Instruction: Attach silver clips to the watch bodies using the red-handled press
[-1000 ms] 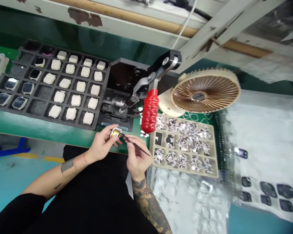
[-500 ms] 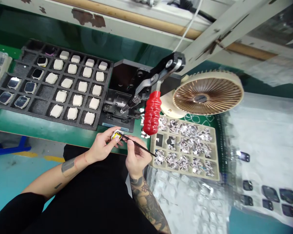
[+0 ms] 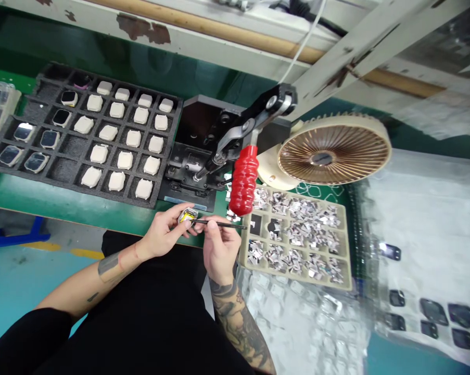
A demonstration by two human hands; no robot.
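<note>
Between the thumb and fingers of my left hand (image 3: 165, 233) is a small watch case (image 3: 188, 214) with a yellow part inside. My right hand (image 3: 220, 248) pinches a thin black tool (image 3: 223, 224), which lies nearly level, its left tip at the lower edge of the case. Both hands are close together at the front edge of the green table (image 3: 113, 211). Above them stands a black press (image 3: 191, 166) with a red ribbed handle (image 3: 244, 180). Whether the tool's tip touches the case inside or only its edge is too small to tell.
A dark foam tray (image 3: 73, 182) at the left holds several white and black-faced watch pieces. Right of my hands, a beige compartment tray (image 3: 297, 277) carries many small parts. Behind it stands a fan (image 3: 334, 149). Plastic trays (image 3: 422, 219) with dark pieces lie at the far right.
The black tool has swung from a steep slant to nearly level, its right end rising. My right hand has turned and shifted slightly up. The case has tilted a little in my left hand.
</note>
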